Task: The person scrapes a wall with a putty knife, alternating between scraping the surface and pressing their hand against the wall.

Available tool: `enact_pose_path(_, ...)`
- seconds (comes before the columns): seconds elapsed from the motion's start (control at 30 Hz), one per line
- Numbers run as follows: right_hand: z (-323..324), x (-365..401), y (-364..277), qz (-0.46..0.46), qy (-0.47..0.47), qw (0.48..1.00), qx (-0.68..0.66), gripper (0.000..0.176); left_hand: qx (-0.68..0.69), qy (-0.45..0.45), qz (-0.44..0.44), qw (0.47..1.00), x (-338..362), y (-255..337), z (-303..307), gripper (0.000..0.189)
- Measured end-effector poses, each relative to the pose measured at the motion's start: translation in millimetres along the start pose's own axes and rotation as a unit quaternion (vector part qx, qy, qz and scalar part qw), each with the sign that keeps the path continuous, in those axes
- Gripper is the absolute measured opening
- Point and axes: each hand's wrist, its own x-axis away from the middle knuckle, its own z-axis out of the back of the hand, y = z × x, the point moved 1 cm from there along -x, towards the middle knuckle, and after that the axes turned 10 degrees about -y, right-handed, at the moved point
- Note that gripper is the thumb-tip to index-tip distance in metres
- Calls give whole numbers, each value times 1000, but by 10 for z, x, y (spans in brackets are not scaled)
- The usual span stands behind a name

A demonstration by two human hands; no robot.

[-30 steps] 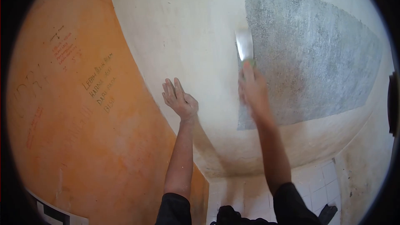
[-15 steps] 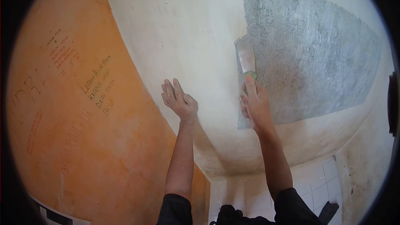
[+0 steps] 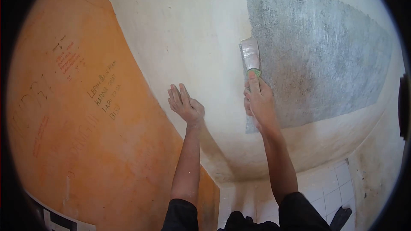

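Observation:
My right hand (image 3: 260,100) is wrapped round the green handle of a scraper (image 3: 250,54), thumb along the handle's top. Its wide metal blade points up and lies at the left edge of a rough grey patch (image 3: 317,55) on the white wall (image 3: 188,25). My left hand (image 3: 186,106) rests against the white wall to the left, fingers stretched upward and holding nothing. A shadow falls on the wall below that hand.
An orange wall (image 3: 85,145) with handwriting on it meets the white one at the left. White tiles (image 3: 329,188) show low down. A dark object (image 3: 340,218) lies at the bottom right, and another dark shape (image 3: 403,107) is at the right edge.
The scraper and my right hand have shifted slightly left, and the blade now catches more light. My left hand stays in place on the wall. The view has turned a little.

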Motion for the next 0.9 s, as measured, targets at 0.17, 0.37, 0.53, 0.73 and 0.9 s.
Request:
enact_pose_path(0.17, 29, 12, 67, -35, 3, 999, 23, 39, -7, -5, 2, 1000, 9, -31, -4, 60)
enact_pose_path(0.37, -212, -290, -315, 58, -36, 997, 39, 35, -3, -28, 10, 1000, 20, -36, 40, 53)
enact_pose_path(0.53, 103, -68, 541, 4, -42, 999, -12, 33, 242, -71, 136, 958, -105, 675, 527, 43)
enact_pose_path(0.73, 276, 161, 990, 13, -8, 997, 72, 40, 534, -418, 317, 663, 195, 1351, 763, 46)
enact_pose_path(0.9, 564, 116, 999, 68, -48, 970, 229, 41, 557, -399, 299, 664, 365, 1423, 643, 44)
